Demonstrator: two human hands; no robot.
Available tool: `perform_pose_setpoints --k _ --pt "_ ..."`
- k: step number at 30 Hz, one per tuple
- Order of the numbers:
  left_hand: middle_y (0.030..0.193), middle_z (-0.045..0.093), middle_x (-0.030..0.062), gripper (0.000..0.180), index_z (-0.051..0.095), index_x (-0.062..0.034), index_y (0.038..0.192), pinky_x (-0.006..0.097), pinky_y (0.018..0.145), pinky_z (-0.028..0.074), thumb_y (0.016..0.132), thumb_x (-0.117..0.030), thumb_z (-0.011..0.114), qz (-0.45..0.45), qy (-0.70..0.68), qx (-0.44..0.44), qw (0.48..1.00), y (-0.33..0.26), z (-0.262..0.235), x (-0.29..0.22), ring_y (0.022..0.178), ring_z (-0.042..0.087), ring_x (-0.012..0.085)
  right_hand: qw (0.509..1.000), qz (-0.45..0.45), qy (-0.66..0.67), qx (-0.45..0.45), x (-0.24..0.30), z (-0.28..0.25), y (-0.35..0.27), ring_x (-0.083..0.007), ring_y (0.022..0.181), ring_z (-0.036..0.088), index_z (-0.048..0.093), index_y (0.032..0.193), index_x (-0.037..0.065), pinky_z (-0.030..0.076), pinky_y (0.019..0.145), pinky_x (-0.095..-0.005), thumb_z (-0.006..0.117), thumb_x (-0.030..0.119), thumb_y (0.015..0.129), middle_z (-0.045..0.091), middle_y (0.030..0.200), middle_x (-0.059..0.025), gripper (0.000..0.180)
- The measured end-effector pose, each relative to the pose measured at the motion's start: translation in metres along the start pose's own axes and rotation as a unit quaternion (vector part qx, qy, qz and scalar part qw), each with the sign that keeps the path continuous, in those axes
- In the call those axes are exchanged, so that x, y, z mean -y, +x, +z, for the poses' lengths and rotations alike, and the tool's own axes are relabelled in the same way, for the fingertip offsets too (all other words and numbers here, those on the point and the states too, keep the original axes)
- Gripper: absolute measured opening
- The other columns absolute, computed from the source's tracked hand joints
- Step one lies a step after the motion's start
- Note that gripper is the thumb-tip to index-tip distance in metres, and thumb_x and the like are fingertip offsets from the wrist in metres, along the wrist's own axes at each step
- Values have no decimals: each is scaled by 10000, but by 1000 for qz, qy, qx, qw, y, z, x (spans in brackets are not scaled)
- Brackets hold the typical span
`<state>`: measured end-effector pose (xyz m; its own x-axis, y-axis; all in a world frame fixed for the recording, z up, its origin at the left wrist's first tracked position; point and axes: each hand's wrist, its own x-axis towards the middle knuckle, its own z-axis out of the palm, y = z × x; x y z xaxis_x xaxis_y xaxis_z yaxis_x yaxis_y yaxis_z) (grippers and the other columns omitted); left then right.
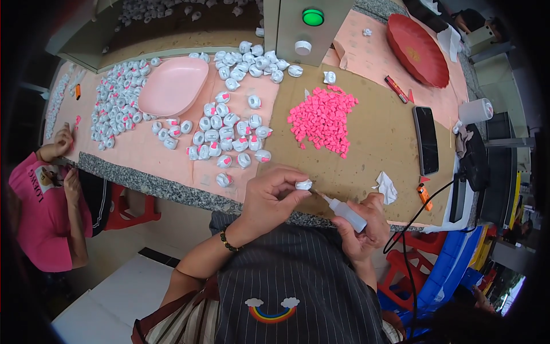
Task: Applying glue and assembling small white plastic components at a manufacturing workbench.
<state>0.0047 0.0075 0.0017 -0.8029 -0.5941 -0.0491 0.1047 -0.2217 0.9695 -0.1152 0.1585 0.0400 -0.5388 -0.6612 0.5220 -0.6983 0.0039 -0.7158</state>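
Near the table's front edge, my left hand point(274, 195) pinches a small white rounded piece point(303, 185) between thumb and fingertips. My right hand point(365, 223) grips a translucent squeeze bottle point(348, 215), tilted so its narrow nozzle points at that piece, close to it. Whether the tip touches is too small to tell. Beyond my hands lies a heap of small bright pink pieces point(323, 119) on brown cardboard point(275, 150). To the left are many similar white pieces point(212, 136), several bearing a pink bit.
A pink tray point(173, 86) sits among the white pieces. At right are a black phone point(425, 140), crumpled tissue point(387, 187), an orange lighter point(424, 196), a black cable point(421, 213) and a red dish point(417, 50). A metal machine point(303, 34) with a green light stands behind. Another person point(48, 212) works at far left.
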Motion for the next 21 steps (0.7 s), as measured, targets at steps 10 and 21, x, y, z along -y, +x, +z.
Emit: perform_pose_setpoints --k 10,21 --pt "1073 592 115 237 606 60 1017 238 790 534 790 125 630 8 10 9 1000 0 0 1 932 630 150 1000 0 15 -5 1 2 1 -205 587 424 624 855 -38 340 612 -332 799 150 664 534 628 -77 321" --pt "972 653 107 264 578 49 1055 230 786 521 803 102 633 -17 6 12 1000 0 -2 -1 903 633 123 999 0 29 -20 -5 5 -2 -212 558 423 632 833 -47 349 601 -340 816 158 660 533 611 -86 325"
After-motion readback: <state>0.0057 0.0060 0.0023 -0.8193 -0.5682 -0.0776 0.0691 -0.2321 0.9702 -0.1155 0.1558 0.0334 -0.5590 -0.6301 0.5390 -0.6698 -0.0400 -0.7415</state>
